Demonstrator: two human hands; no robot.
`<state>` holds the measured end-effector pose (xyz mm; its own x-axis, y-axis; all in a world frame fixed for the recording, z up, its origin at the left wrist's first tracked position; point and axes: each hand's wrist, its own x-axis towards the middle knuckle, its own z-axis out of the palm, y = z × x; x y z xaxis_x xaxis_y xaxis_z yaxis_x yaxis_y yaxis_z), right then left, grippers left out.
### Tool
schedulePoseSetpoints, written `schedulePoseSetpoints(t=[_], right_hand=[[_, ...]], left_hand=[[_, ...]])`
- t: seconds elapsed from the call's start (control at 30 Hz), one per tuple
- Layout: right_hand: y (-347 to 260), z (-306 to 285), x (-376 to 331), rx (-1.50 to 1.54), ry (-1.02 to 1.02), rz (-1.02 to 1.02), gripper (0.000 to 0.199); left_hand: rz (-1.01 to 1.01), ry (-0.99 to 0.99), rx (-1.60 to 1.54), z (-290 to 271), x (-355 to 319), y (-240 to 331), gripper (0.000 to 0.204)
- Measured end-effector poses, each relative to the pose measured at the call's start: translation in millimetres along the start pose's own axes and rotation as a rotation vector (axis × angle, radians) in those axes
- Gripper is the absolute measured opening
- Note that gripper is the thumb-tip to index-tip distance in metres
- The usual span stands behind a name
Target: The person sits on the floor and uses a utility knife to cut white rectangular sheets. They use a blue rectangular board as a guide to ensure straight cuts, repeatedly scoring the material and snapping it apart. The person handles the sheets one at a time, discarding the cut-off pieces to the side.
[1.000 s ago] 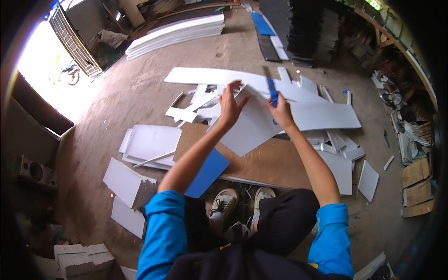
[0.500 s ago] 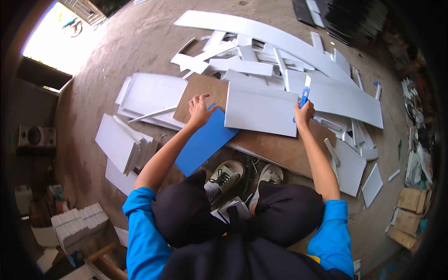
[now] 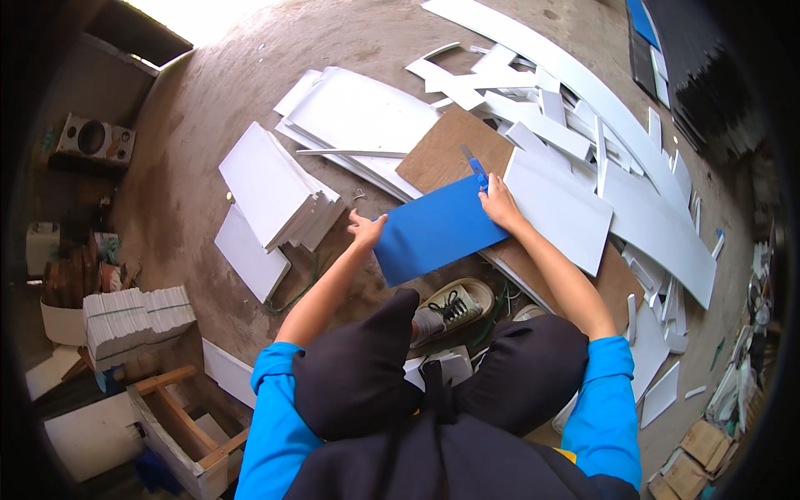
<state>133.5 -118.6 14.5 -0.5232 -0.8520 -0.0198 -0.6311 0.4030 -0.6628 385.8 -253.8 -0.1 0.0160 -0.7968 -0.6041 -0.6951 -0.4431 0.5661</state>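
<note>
A flat blue rectangular sheet point(image 3: 442, 228) lies between my hands, over the near part of a brown board point(image 3: 461, 147). My left hand point(image 3: 367, 228) is closed at the sheet's left edge, thumb side against it. With my right hand point(image 3: 498, 205) I grip a blue utility knife point(image 3: 477, 169), its blade pointing up and away. That hand also rests at the right end of the blue sheet. Right beside it, a white panel point(image 3: 557, 208) lies on the brown board.
A stack of white panels point(image 3: 271, 185) stands left of my left hand, with larger white sheets point(image 3: 367, 108) beyond. White offcuts point(image 3: 558, 112) heap up at the far right. Bundled white strips point(image 3: 137, 321) and a wooden frame point(image 3: 179, 421) are at the lower left.
My view has swung left. The blue sheet has come out from beside the white panel and turned flatter across. Both hands now reach its ends; the knife stays in my right hand.
</note>
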Motion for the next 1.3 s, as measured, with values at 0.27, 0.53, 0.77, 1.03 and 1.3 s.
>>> schedulePoseSetpoints(t=[0.27,0.53,0.77,1.03,1.3], right_hand=[[-55.5,-14.5,19.7,0.286,0.057,0.168,0.023],[-66.0,-101.5,28.7,0.402,0.529,0.184,0.019],[106.3,-170.9,-51.8,0.505,0.649,0.522,0.031],[171.0,-194.3,-112.2,0.501,0.760,0.715,0.033],[197.4,-153.5,-110.5,0.406,0.668,0.730,0.035]], left_hand=[[0.242,0.218,0.080,-33.3,-17.3,87.9,0.062],[0.574,-0.201,-0.317,-73.3,-40.7,186.5,0.049],[0.458,-0.674,-0.388,72.5,-84.7,204.4,0.048],[0.600,-0.904,-0.461,175.0,-76.7,179.7,0.054],[0.893,-0.760,-0.316,184.8,-53.5,150.0,0.048]])
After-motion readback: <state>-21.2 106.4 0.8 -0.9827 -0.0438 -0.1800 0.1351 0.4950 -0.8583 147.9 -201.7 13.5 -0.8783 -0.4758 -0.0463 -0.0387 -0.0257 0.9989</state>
